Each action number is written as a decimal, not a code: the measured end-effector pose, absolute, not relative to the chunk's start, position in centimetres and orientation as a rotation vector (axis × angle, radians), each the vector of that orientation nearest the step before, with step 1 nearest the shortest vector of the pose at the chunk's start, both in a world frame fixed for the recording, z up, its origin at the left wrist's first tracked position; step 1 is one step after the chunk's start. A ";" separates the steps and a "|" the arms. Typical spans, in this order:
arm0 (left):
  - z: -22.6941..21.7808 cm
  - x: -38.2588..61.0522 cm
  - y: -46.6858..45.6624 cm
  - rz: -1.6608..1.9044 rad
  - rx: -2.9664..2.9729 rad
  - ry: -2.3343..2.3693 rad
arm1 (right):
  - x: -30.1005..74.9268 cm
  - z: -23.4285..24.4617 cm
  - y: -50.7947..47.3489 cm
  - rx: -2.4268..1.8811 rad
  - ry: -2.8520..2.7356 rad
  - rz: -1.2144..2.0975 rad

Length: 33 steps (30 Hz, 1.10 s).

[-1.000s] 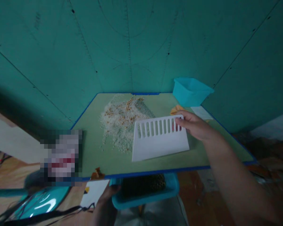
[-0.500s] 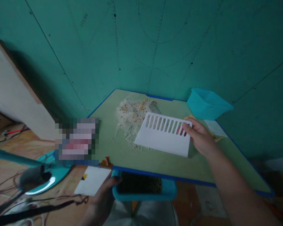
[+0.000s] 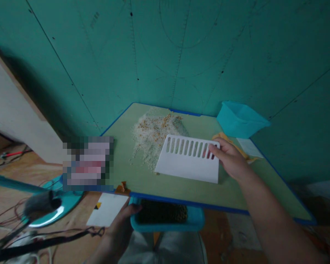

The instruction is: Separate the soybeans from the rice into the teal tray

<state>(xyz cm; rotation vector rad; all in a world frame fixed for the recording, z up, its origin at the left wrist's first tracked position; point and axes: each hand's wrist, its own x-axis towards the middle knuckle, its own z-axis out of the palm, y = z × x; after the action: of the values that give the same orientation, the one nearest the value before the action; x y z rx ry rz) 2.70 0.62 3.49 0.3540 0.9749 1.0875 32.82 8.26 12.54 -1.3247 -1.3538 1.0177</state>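
Observation:
My right hand (image 3: 228, 156) grips the right end of a white slotted scraper (image 3: 187, 165). The scraper's lower edge is at or just above the green tabletop, and its left end covers part of a spread pile of white grains (image 3: 151, 141) with orange-yellow kernels (image 3: 165, 123) mixed in. Below the table's front edge, my left hand (image 3: 123, 220) is closed on the left rim of a turquoise bin (image 3: 167, 227). Dark contents and some yellowish kernels (image 3: 181, 212) show inside it; the tabletop hides its far side.
A turquoise open container (image 3: 240, 119) stands at the table's back right, beside a yellow cloth (image 3: 233, 145) and white paper (image 3: 250, 147). A pixelated item (image 3: 89, 165) lies at the left. Blue edging (image 3: 222, 209) borders the tabletop (image 3: 143, 183). Cables (image 3: 52, 238) lie lower left.
The scraper has shifted slightly left and toward me in my right hand, its lower edge now nearer the front. My left hand stays on the bin. The view has moved a little.

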 end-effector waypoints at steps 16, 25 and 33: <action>3.5 2.4 0.8 1.027 0.356 0.895 | 32.4 13.5 7.3 -1.277 -1.553 1.131; 2.9 2.3 0.7 0.977 0.344 0.961 | 32.4 13.4 7.2 -1.279 -1.537 1.194; 2.8 2.2 0.9 0.993 0.372 0.962 | 33.3 13.5 8.0 -1.208 -1.004 0.978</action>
<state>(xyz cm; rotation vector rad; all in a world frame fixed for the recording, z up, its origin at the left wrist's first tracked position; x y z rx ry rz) 2.20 0.88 2.83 0.3721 0.9620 0.9925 33.34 8.00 13.48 -1.2082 -1.0044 0.9777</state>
